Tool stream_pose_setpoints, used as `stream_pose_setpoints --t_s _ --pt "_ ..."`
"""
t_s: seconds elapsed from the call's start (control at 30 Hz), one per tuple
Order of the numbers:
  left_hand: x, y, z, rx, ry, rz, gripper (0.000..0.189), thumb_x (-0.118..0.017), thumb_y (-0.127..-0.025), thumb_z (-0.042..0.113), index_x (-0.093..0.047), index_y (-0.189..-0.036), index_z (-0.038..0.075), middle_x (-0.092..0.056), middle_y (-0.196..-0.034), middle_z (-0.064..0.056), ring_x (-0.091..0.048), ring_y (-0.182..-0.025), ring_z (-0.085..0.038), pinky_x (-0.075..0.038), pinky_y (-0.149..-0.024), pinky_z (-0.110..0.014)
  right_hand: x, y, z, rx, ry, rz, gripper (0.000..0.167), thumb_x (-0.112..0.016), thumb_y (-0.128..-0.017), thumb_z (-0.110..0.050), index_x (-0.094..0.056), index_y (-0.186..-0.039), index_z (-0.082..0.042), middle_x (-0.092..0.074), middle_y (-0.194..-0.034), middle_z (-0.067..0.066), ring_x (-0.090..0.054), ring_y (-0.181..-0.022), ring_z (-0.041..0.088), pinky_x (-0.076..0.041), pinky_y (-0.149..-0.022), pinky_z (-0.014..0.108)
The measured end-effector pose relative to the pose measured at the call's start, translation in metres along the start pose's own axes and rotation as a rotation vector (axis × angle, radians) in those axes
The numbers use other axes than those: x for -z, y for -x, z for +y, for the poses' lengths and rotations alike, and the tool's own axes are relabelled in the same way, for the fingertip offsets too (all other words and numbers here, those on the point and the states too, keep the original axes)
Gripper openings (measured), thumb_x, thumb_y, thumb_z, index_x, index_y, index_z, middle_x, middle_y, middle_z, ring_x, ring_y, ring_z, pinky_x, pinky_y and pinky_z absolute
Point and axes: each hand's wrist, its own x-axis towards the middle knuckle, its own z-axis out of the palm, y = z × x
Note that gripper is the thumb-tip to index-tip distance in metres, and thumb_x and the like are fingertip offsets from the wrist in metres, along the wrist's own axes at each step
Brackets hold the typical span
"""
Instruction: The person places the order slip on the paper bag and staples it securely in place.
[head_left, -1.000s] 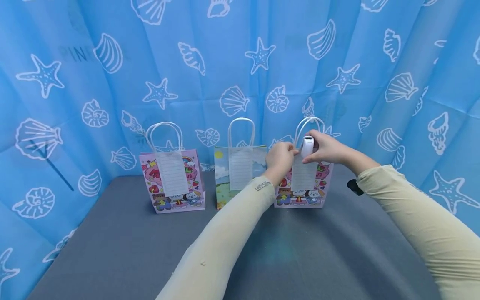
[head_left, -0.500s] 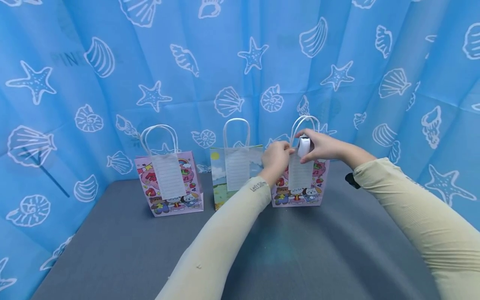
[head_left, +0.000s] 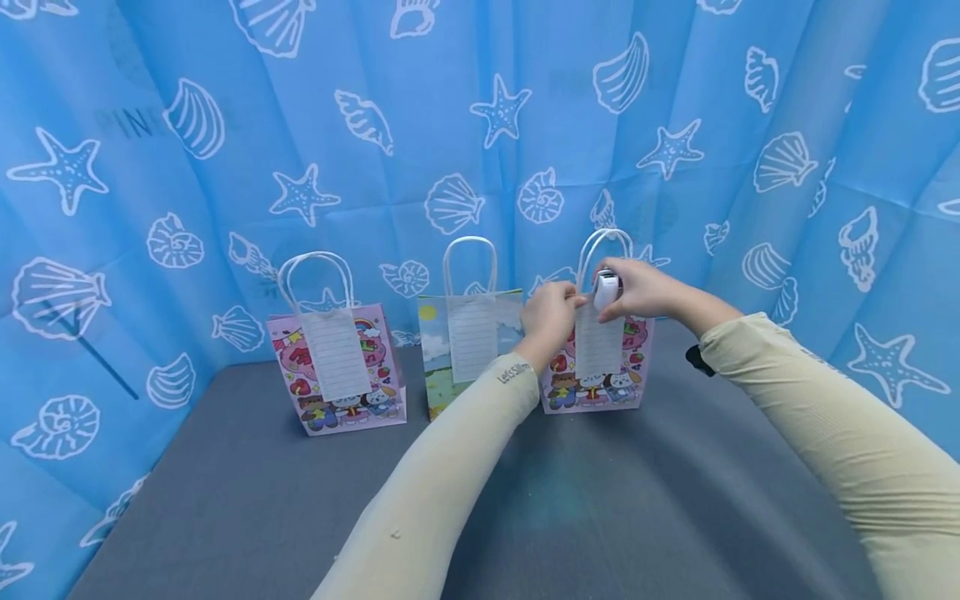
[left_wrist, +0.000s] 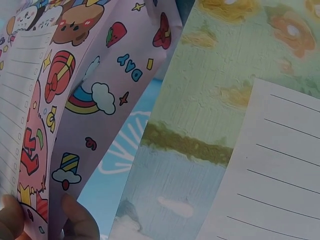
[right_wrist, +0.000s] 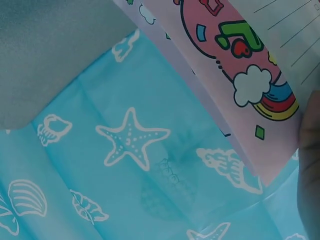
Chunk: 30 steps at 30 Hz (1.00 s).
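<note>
At the right-hand pink gift bag (head_left: 558, 400), my left hand (head_left: 549, 315) pinches the upper left of the rim. The left wrist view shows its fingertips (left_wrist: 80, 220) on both sides of the bag's wall. My right hand (head_left: 648, 289) holds a small white stapler (head_left: 606, 288) between thumb and fingers, over the bag's top edge between the handle ends. A lined paper sheet (head_left: 598, 348) hangs down the bag's front just below the stapler. In the right wrist view only a strip of the right hand (right_wrist: 309, 170) shows, and the stapler is out of sight.
Left of the hands stand a landscape-print gift bag (head_left: 437, 367) and another pink gift bag (head_left: 386, 375), each with a lined sheet on its front. My left forearm partly covers the landscape one. A blue shell-print curtain (head_left: 375, 167) hangs behind the grey table (head_left: 247, 500).
The head view has shifted slightly, so the bags sit a little further left in it. Both hands keep their places at the right-hand bag, and the stapler leans slightly more.
</note>
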Motion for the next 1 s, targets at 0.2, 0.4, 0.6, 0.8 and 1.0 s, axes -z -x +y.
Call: stream_pose_setpoints --t_s 0.2,0.4,0.6,0.8,1.0 --pt "0.001 0.000 -0.001 -0.005 -0.001 -0.005 0.022 -0.061 -0.092 0.040 -0.073 -0.090 0.021 -0.059 -0.070 0.008 -0.051 -0.063 -0.008 -0.037 -0.055 -0.021 -0.001 0.000 0.002 0.031 0.003 0.006 0.052 -0.078 -0.077 0.000 -0.047 -0.117 0.008 -0.059 -0.099 0.023 -0.062 -0.083 0.032 -0.055 -0.069 0.043" --pt "-0.001 0.000 -0.002 -0.021 0.012 -0.004 0.022 -0.061 -0.092 0.039 -0.073 -0.092 0.021 -0.058 -0.070 0.009 -0.051 -0.063 -0.007 -0.037 -0.055 -0.020 -0.004 0.002 0.006 0.053 -0.028 0.025 0.052 -0.077 -0.077 0.001 -0.045 -0.118 0.008 -0.058 -0.097 0.023 -0.062 -0.081 0.032 -0.055 -0.067 0.043" --pt "0.001 0.002 -0.001 -0.023 0.014 -0.005 0.023 -0.060 -0.092 0.040 -0.073 -0.092 0.021 -0.059 -0.072 0.009 -0.052 -0.064 -0.007 -0.038 -0.057 -0.021 -0.008 0.004 0.006 0.059 -0.054 0.048 0.053 -0.075 -0.078 0.004 -0.043 -0.120 0.010 -0.057 -0.099 0.025 -0.062 -0.083 0.035 -0.055 -0.068 0.044" --pt "0.000 0.002 0.002 -0.037 0.007 -0.010 0.024 -0.060 -0.091 0.041 -0.072 -0.090 0.021 -0.058 -0.070 0.009 -0.051 -0.063 -0.007 -0.037 -0.056 -0.021 -0.013 0.009 0.009 0.089 -0.039 0.131 0.050 -0.074 -0.080 0.005 -0.044 -0.120 0.010 -0.057 -0.098 0.027 -0.061 -0.082 0.038 -0.054 -0.067 0.046" --pt "-0.003 0.001 0.000 -0.034 0.025 0.009 0.021 -0.062 -0.092 0.038 -0.073 -0.090 0.021 -0.061 -0.073 0.010 -0.050 -0.061 -0.007 -0.036 -0.053 -0.020 -0.015 0.009 0.008 0.086 -0.044 0.146 0.051 -0.074 -0.081 0.004 -0.045 -0.122 0.009 -0.057 -0.103 0.028 -0.062 -0.087 0.039 -0.054 -0.070 0.048"
